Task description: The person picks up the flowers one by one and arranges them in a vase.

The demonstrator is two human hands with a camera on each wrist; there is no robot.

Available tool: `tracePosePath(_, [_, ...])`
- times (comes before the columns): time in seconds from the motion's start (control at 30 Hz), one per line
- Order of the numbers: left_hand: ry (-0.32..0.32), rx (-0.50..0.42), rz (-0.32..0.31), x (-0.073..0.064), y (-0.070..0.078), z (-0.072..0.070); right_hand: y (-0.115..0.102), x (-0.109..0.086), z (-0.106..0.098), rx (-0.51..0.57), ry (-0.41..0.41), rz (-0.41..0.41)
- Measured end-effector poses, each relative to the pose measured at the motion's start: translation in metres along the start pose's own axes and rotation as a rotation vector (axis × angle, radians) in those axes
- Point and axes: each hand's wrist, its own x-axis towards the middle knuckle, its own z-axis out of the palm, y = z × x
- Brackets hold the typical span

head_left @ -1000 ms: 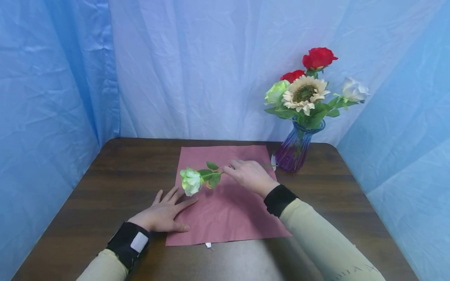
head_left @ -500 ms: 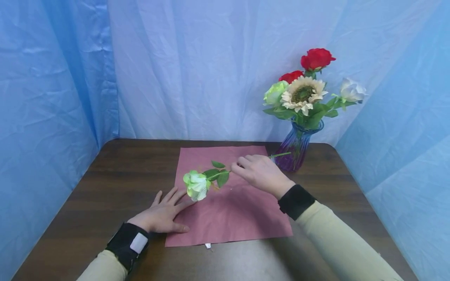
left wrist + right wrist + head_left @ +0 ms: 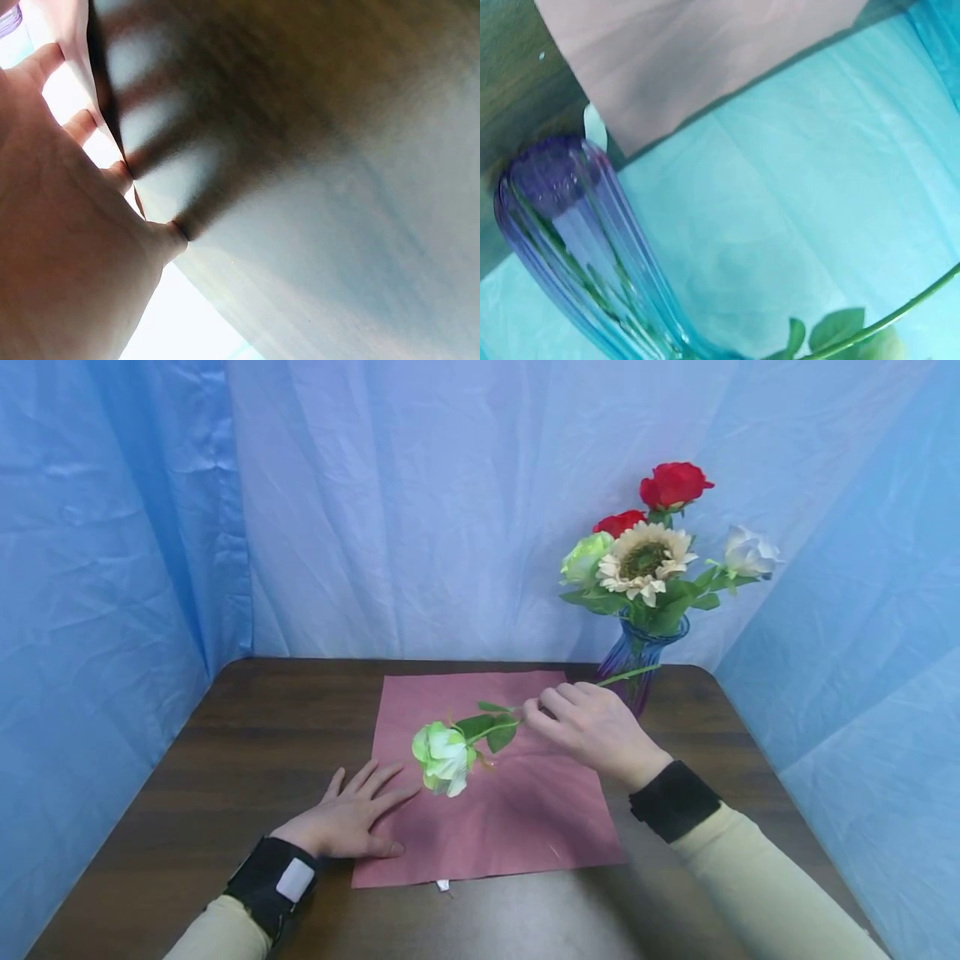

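In the head view my right hand (image 3: 588,727) grips the stem of a pale green-and-white rose (image 3: 444,758). Its bloom hangs left over the pink wrapping sheet (image 3: 517,831), while the stem end sticks out right and overlaps the vase. My left hand (image 3: 348,818) rests with spread, straight fingers on the sheet's left edge. Seen in the left wrist view, the fingertips of the left hand (image 3: 67,217) lie along that edge. The right wrist view shows the ribbed blue-purple vase (image 3: 592,225) but not the right hand's fingers.
At the table's back right stands the glass vase (image 3: 626,652), filled with red roses (image 3: 675,485), a cream sunflower (image 3: 647,560), a green rose (image 3: 587,558) and a white rose (image 3: 750,553). A white tag (image 3: 443,885) pokes out under the sheet's front edge. Blue curtains (image 3: 450,510) surround the table.
My right hand has moved right and lifted the rose, so its stem end now points higher, across the vase. The bloom has shifted right, off the left fingers. My left hand stays put.
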Motion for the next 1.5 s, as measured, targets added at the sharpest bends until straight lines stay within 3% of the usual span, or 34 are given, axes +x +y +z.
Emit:
tracePosePath(0.4, [-0.001,0.033,0.016,0.001,-0.004,0.003,0.019,-0.01,-0.013,-0.048,0.143,0.023])
tracePosePath(0.67, [0.011,0.045,0.02,0.002,-0.004,0.002,0.028,-0.017,-0.018,-0.092,0.189,0.045])
tracePosePath(0.87, [0.019,0.048,0.023,0.003,-0.004,0.0,0.032,-0.026,-0.019,-0.037,0.225,0.082])
tracePosePath(1.07, [0.024,0.051,0.023,0.003,-0.003,-0.002,0.035,-0.04,-0.02,0.024,0.304,0.163])
tracePosePath(1.5, [0.012,0.091,0.123,0.035,-0.043,-0.022,0.023,-0.045,-0.014,-0.061,0.444,0.441])
